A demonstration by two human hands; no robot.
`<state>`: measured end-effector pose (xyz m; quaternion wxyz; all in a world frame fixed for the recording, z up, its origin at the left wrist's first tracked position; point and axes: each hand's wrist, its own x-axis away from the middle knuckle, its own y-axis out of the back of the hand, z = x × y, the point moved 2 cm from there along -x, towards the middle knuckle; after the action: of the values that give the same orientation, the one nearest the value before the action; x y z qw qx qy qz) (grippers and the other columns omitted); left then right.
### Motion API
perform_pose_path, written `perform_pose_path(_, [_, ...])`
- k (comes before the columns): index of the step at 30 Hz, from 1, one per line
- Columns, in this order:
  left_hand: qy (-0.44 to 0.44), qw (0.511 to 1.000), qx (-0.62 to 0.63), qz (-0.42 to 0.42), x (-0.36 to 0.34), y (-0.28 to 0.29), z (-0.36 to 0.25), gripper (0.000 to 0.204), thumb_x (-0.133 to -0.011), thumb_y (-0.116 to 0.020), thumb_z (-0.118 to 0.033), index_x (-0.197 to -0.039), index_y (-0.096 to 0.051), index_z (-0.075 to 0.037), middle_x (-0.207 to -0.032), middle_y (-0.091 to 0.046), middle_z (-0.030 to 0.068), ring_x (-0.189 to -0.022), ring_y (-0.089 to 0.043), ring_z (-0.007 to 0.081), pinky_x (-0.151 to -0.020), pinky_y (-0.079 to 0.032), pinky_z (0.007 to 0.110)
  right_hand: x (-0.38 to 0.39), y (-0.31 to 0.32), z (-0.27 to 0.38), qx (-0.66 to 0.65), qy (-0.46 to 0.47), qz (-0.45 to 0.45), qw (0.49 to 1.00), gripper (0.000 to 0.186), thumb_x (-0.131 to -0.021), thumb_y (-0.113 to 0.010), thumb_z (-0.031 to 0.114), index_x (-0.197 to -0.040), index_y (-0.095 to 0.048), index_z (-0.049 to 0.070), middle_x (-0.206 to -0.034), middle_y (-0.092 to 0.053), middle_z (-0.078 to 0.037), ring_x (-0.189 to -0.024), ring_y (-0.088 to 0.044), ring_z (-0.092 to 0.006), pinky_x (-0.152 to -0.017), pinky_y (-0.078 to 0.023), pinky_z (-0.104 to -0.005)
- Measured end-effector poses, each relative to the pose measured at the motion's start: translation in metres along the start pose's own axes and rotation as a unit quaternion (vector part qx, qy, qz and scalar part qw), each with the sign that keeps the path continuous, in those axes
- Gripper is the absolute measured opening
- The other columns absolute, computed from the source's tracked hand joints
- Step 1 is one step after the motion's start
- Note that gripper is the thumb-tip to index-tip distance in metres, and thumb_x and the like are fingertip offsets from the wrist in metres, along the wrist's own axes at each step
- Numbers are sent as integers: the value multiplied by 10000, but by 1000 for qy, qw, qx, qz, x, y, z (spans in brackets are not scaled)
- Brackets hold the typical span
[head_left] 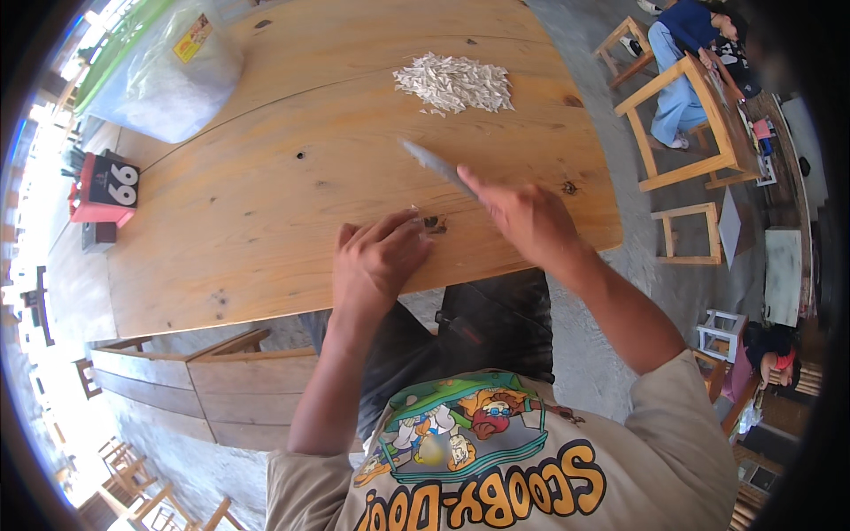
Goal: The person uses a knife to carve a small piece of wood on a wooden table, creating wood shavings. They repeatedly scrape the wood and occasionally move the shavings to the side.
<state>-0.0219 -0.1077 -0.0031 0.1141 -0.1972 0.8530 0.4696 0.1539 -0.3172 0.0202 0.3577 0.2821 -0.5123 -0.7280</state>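
My right hand (531, 221) is closed round the handle of a knife (434, 165). The blade is slightly blurred and points up and left, above the wooden table (266, 203). To its left, my left hand (381, 252) rests on the tabletop near the front edge. Its fingers are bent and pressed together; a tiny pale bit shows at the fingertips, too small to name. Beyond both hands lies a heap of small, thin white slivers (453, 84) with slanted ends, and a few loose ones lie at its near side.
A clear plastic bin with a green rim (168, 84) stands at the far left. Nearer is a red and black utensil holder (104, 186). Under the table's front edge is a wooden bench (239, 389). At right, a person (682, 71) sits among wooden stools.
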Motion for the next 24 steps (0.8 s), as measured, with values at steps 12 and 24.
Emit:
perform_pose_path(12, [-26, 999, -9, 18, -1, 2, 5, 172, -985, -893, -163, -1154, -894, -132, -1301, -884, -29, -991, -832, 205, -896, -519, 388, -28, 7, -25, -27, 76, -51, 995, 690, -1084, -741, 54, -1711, -664, 329, -983, -809, -217, -811, -792, -420, -753, -654, -536])
perform_pose_path(24, [-27, 999, -26, 16, -2, -2, -1, 196, -988, -858, -132, -1179, -896, -116, -1297, -888, -5, -991, -833, 222, -879, -543, 392, 14, 3, -9, -31, 152, -11, 988, 655, -1056, -776, 90, -1663, -711, 329, -1021, -859, -160, -863, -843, -380, -795, -698, -535])
